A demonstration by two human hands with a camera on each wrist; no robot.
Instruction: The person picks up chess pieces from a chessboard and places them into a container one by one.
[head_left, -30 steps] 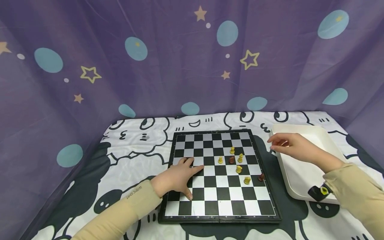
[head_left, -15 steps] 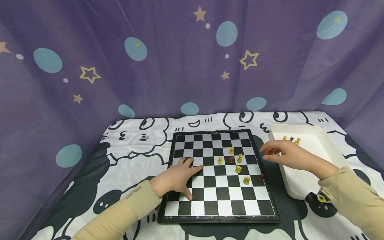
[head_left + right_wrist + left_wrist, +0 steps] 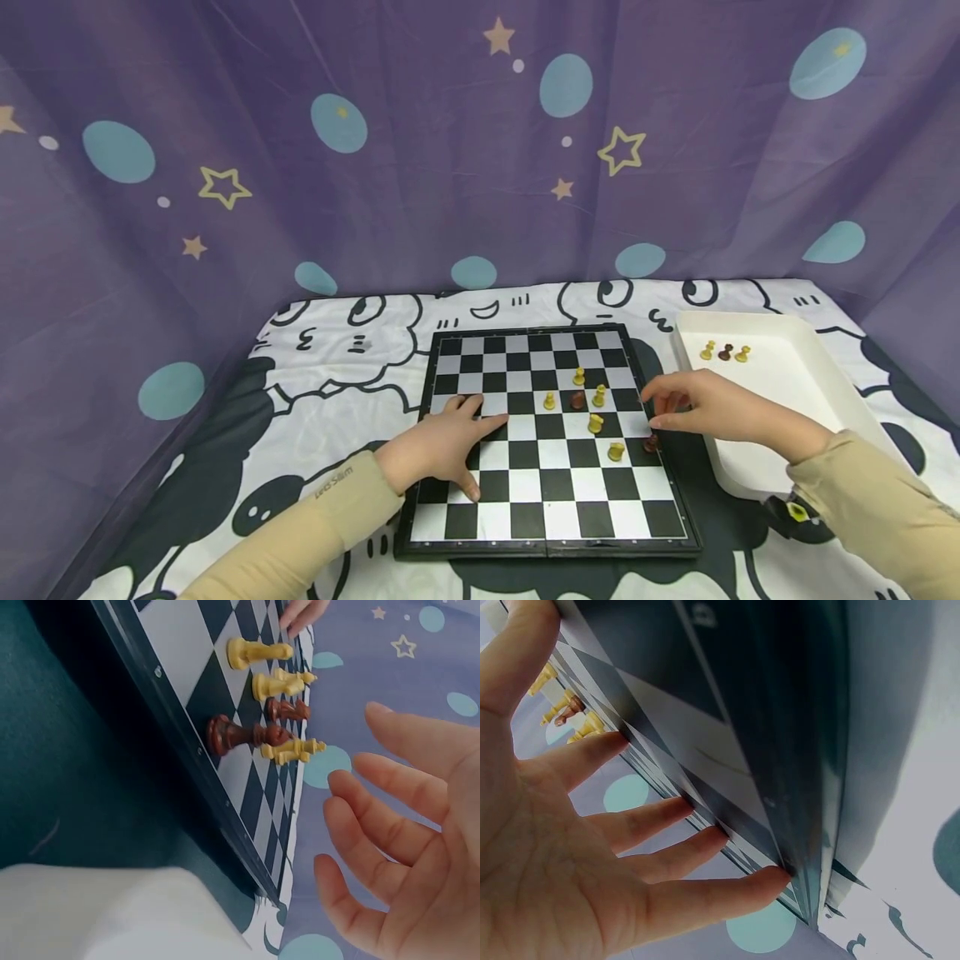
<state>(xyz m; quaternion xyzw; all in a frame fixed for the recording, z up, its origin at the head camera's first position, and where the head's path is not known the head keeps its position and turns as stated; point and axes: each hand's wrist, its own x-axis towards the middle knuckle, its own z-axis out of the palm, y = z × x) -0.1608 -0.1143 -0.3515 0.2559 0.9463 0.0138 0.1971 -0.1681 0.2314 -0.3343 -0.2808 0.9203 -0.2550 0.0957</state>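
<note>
Your right hand (image 3: 705, 407) has swung from tray (image 3: 795, 408) to chessboard (image 3: 547, 547) edge, fingers loosely bent, pinching nothing; left hand (image 3: 442, 442) spread. A low thumb could topple that edge-side red chess piece (image 3: 244, 736)!

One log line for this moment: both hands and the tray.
left hand: rests spread on board | right hand: holds nothing, near red piece at board's edge | tray: three pieces inside

Dark lettering (image 3: 333, 481) runs along the cuff of the left sleeve (image 3: 300, 525); it starts "Lets", and the second word, perhaps "Sliim", is too small to be sure. A pale letter (image 3: 705, 615), blurred, possibly B or D, marks the chessboard's dark border (image 3: 739, 697).
</note>
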